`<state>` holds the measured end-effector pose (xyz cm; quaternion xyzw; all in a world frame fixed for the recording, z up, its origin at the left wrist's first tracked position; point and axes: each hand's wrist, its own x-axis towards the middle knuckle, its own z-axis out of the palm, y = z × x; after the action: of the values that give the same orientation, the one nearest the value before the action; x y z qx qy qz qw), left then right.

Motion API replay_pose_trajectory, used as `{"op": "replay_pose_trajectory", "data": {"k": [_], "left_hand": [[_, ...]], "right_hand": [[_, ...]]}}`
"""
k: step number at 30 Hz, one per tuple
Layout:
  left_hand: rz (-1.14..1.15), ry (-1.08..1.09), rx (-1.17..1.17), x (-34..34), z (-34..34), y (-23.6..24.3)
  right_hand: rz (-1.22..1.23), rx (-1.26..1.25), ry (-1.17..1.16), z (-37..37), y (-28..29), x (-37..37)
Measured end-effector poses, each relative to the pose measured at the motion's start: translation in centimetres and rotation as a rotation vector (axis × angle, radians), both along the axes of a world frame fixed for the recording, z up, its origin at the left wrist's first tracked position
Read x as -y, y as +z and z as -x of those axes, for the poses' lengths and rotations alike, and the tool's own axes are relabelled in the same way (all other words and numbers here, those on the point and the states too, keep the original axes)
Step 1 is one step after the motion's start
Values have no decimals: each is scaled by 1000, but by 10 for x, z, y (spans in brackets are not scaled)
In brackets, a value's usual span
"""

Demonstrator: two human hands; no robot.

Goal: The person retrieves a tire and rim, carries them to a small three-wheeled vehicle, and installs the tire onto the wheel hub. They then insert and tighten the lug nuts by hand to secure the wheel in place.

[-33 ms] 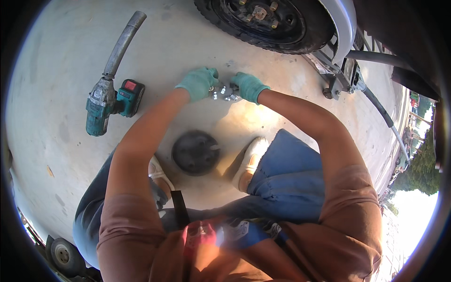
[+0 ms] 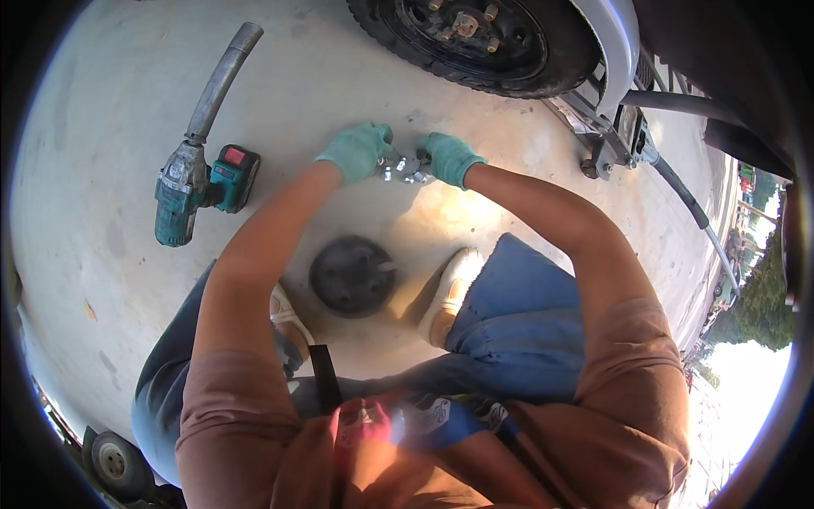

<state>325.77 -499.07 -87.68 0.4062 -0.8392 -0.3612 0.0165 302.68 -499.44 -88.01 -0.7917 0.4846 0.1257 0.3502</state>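
Several shiny lug nuts (image 2: 405,170) lie in a small cluster on the concrete floor, between my two hands. My left hand (image 2: 356,153), in a green glove, is at the cluster's left side with its fingers curled inward. At the right side is my right hand (image 2: 451,159), also gloved, its fingertips pressed together beside the nuts. What either hand grips is hidden by the fingers. Closer to me, between my shoes, a round black wheel cap (image 2: 352,276) with holes rests on the floor.
A teal cordless impact wrench (image 2: 182,187) with a long metal socket extension lies at the left. Ahead stands a vehicle wheel (image 2: 483,42) with studs on its hub. A floor jack (image 2: 615,140) with a long handle is at the right, by the vehicle.
The view has shifted very slightly, and the wheel appears a touch further left. Both hands stay at the lug nuts in nearly the same pose.
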Motion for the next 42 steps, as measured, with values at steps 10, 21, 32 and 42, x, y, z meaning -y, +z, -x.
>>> {"op": "replay_pose_trajectory", "data": {"k": [10, 21, 32, 42], "left_hand": [[-20, -77, 35, 5, 0, -2], [-716, 975, -1468, 85, 68, 102], [-1035, 1181, -1732, 123, 59, 100], [-1124, 1331, -1809, 131, 68, 105]], "right_hand": [[55, 602, -1087, -9, 152, 31], [233, 1184, -1462, -47, 168, 83], [161, 1390, -1632, -66, 168, 91], [-109, 1623, -1760, -57, 164, 99]]}}
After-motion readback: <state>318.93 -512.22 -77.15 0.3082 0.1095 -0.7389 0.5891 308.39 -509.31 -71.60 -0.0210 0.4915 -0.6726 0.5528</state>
